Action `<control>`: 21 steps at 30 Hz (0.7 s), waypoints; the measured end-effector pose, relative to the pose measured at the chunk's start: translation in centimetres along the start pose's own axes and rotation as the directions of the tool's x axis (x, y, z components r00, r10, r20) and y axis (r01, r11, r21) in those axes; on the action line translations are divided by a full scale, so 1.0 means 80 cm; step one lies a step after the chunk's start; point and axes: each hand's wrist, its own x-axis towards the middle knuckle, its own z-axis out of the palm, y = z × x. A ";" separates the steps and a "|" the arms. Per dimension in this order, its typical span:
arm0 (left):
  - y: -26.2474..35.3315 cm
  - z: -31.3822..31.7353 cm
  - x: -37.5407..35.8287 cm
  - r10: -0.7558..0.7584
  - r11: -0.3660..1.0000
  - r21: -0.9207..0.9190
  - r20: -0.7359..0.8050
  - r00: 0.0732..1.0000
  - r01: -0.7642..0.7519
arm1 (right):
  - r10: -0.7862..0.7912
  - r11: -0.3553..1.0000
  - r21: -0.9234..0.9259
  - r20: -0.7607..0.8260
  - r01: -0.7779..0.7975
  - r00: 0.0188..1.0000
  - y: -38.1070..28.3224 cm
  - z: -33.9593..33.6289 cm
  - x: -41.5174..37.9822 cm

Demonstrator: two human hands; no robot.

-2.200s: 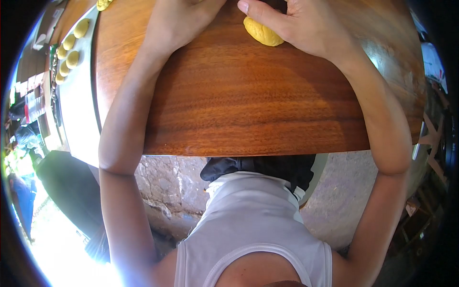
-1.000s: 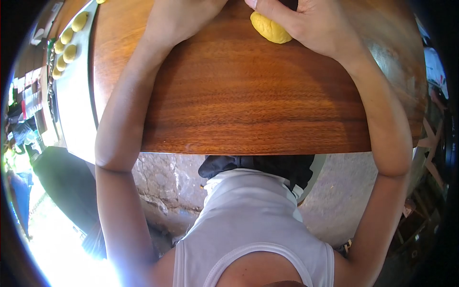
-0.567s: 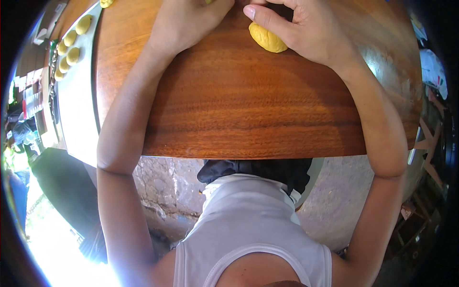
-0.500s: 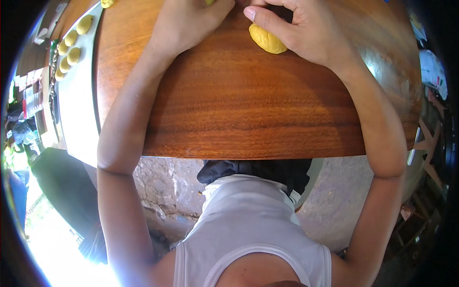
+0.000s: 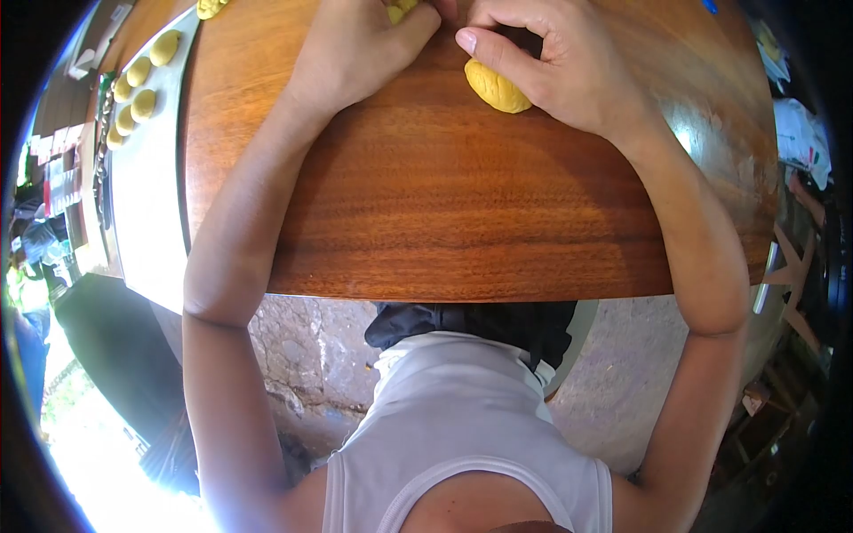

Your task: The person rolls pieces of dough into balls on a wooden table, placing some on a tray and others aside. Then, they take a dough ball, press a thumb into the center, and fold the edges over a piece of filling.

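At the top edge of the view, my left hand [image 5: 360, 53] is curled closed around a piece of yellow dough [image 5: 402, 9]; its fingertips are partly cut off by the frame. Beside it, my right hand [image 5: 569, 67] arches over the wooden table, thumb and forefinger apart with a dark gap between them. A rounded lump of yellow dough [image 5: 496, 87] lies on the table under the right thumb, partly covered by that hand. The fingers of both hands come close together near the top, and whether they touch is hidden.
A metal tray [image 5: 147, 191] with several round yellow dough balls [image 5: 142, 105] stands at the left of the wooden table [image 5: 471, 213]. Another yellow piece [image 5: 211, 8] is at the upper left. A small blue object [image 5: 710, 5] sits at the upper right, with a white plastic bag [image 5: 802, 133] beyond the table.
The whole view has shifted slightly, so table, tray and hands appear a little lower. The hands keep nearly the same pose, and more of the dough in my left hand shows.
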 end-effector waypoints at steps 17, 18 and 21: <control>-0.011 0.002 0.000 0.026 0.999 0.032 -0.015 1.000 -0.025 | -0.018 1.000 0.002 -0.011 0.018 1.000 0.002 0.003 0.000; -0.011 0.002 0.000 0.024 0.999 0.032 -0.017 1.000 -0.023 | -0.010 1.000 0.000 -0.013 0.010 1.000 0.001 0.003 -0.001; -0.006 0.001 0.002 0.030 0.999 0.039 -0.015 0.999 -0.029 | 0.004 1.000 0.002 -0.008 -0.004 1.000 0.000 0.000 0.001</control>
